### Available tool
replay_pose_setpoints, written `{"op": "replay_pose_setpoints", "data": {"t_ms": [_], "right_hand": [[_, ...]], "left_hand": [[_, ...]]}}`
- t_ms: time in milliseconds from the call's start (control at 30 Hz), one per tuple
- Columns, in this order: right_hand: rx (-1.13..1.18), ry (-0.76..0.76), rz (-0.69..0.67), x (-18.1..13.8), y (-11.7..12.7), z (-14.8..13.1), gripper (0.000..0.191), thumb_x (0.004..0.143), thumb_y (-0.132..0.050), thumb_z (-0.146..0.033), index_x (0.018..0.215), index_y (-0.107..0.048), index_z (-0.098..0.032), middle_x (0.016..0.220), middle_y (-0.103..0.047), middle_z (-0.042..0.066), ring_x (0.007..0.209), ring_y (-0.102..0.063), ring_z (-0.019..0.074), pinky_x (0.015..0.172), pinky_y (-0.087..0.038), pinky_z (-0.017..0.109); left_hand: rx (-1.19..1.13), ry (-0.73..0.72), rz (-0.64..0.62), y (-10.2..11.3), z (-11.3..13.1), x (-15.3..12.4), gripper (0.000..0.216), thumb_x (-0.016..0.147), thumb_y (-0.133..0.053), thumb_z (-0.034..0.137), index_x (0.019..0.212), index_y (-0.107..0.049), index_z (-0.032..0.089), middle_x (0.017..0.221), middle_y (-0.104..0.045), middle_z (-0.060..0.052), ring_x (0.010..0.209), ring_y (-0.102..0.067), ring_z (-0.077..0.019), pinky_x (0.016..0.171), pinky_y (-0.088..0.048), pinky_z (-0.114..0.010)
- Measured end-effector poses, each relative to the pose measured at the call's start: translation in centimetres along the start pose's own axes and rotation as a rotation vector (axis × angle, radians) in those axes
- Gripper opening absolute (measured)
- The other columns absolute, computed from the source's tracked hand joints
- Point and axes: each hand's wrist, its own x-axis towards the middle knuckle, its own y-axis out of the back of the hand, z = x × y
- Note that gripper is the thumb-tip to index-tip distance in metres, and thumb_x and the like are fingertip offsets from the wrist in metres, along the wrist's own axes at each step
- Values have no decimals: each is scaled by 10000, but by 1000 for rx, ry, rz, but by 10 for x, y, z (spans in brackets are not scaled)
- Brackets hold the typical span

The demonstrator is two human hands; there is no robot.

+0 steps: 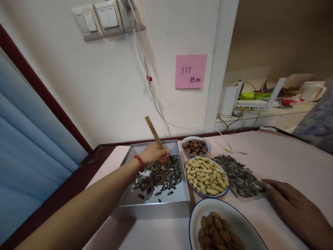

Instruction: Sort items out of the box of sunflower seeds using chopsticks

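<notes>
The left hand [155, 153] is clamped on a pair of chopsticks [156, 139] over the silver tray [156, 205] of sunflower seeds [158, 175]. Their long axis runs up-left to down-right, tips down in the seeds just beside the fingers. The right hand [296, 208] rests flat, fingers apart, on the counter [286, 159], well away beside a clear tray of seeds [240, 177]

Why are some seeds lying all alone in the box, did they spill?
Not spilled: a few sunflower seeds lie apart from the pile, but inside the grey tray. The left hand holds chopsticks in them. Nothing else looks odd.
</notes>
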Motion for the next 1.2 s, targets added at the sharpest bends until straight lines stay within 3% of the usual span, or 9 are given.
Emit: {"op": "replay_pose_setpoints", "data": {"t_ms": [267, 400, 500, 633, 767, 867, 1000, 1200], "right_hand": [[-7, 94, 21, 0, -2, -8, 504, 854, -363, -608, 1029, -658, -239, 1114, -657, 53, 1080, -561, 267, 966, -422, 443], [0, 121, 31, 0, -3, -11, 464, 883, -363, -571, 1042, -655, -246, 1111, -653, 46, 1067, -558, 256, 932, -425, 416], [6, 139, 43, -1, -2, -14, 441, 898, -358, -536, 1037, -653, -239, 1089, -654, 50, 1050, -556, 255, 918, -417, 409], [11, 157, 57, -1, -1, -19, 427, 912, -349, -508, 1030, -652, -232, 1070, -653, 54, 1027, -559, 241, 891, -417, 391], [7, 158, 61, -2, 0, -20, 413, 919, -354, -499, 1034, -651, -237, 1066, -653, 49, 1019, -560, 233, 887, -410, 387], [8, 156, 64, -2, 0, -20, 411, 919, -360, -506, 1035, -648, -237, 1064, -654, 46, 1021, -559, 230, 892, -408, 384], [9, 147, 66, -2, 1, -20, 400, 916, -366, -505, 1041, -646, -248, 1066, -656, 34, 1027, -557, 227, 892, -409, 382], [8, 139, 50, -2, 0, -17, 413, 909, -358, -515, 1045, -649, -255, 1092, -654, 30, 1049, -558, 231, 918, -416, 387]], "left_hand": [[-115, -71, 35, 24, 35, -22, 223, 766, -695, 280, 860, -674, 79, 831, -739, -152, 698, -711, -183, 663, -585, -254], [-148, -123, 6, 13, 69, -30, 192, 812, -644, 237, 899, -673, 68, 848, -738, -172, 685, -712, -176, 670, -591, -244], [-198, -187, -44, -17, 100, -32, 150, 813, -637, 188, 877, -674, 57, 829, -736, -178, 685, -715, -185, 649, -589, -233], [-190, -225, -145, -79, 129, -21, 122, 838, -614, 165, 858, -679, 64, 743, -727, -141, 632, -700, -160, 633, -577, -228], [-170, -238, -207, -138, 133, -4, 108, 835, -635, 177, 808, -669, 78, 700, -709, -106, 570, -670, -140, 586, -561, -243], [-156, -239, -230, -159, 130, 4, 119, 843, -630, 176, 781, -658, 79, 686, -699, -92, 553, -657, -129, 569, -548, -243], [-147, -248, -223, -149, 127, -2, 132, 852, -630, 206, 815, -670, 86, 722, -711, -99, 600, -672, -133, 604, -554, -246], [-184, -296, -139, -79, 117, -30, 223, 831, -664, 276, 948, -681, 87, 883, -736, -140, 745, -707, -178, 707, -581, -279]]}}
